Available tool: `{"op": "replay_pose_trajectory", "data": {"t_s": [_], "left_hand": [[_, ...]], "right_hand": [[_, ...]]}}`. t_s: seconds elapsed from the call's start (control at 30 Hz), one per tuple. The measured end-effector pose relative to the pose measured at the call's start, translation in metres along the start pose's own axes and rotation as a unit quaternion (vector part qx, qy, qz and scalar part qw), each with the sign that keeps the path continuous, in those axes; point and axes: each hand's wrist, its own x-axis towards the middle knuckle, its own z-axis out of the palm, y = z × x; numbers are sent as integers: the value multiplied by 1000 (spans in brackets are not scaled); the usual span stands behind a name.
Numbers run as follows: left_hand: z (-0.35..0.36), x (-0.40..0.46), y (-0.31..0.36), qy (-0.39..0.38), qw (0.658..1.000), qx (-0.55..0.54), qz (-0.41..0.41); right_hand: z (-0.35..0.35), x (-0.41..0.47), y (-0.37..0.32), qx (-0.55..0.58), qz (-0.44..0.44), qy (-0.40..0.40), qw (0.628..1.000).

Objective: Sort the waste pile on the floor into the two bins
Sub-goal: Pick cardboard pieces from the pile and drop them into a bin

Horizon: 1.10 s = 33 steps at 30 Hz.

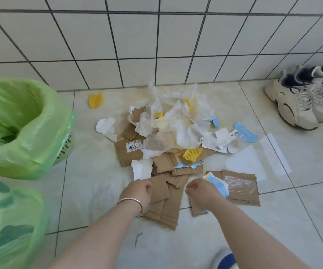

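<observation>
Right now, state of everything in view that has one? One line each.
Upper bin: open, green liner, looks near empty.
Lower bin: green liner, partly cut off by the frame.
Waste pile: on the floor, unsorted.
Left hand: curled, on brown cardboard.
Right hand: curled over cardboard, grip unclear.
Shoes: paired by the wall.

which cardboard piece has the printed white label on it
The cardboard piece at the pile's left edge, nearest the upper green-lined bin; its label reads 4010.

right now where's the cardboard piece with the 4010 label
In the head view, the cardboard piece with the 4010 label lies flat on the floor at the pile's left edge, just right of the green-lined bin and below a torn white paper scrap.
</observation>
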Motion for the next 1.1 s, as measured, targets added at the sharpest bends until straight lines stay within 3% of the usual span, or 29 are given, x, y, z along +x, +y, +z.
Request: {"op": "replay_pose_trajectory", "data": {"t_s": [0.23,0.33,0.53,0.73,0.87,1.1], "left_hand": [[-18,43,-11,86,986,-98,-108],[-18,57,-7,101,970,-129,-180],[-8,77,2,88,940,-214,-250],[-4,82,7,104,930,-251,-249],[-4,77,8,100,935,-269,-208],[-29,68,6,214,907,-297,-210]], "right_hand": [[20,46,-16,11,-24,15,1000],[25,69,-26,143,24,24,989],[44,94,-46,453,214,-58,863],[49,103,-52,540,215,-17,814],[31,102,-48,531,178,9,828],[6,81,-16,481,122,-21,868]]}}
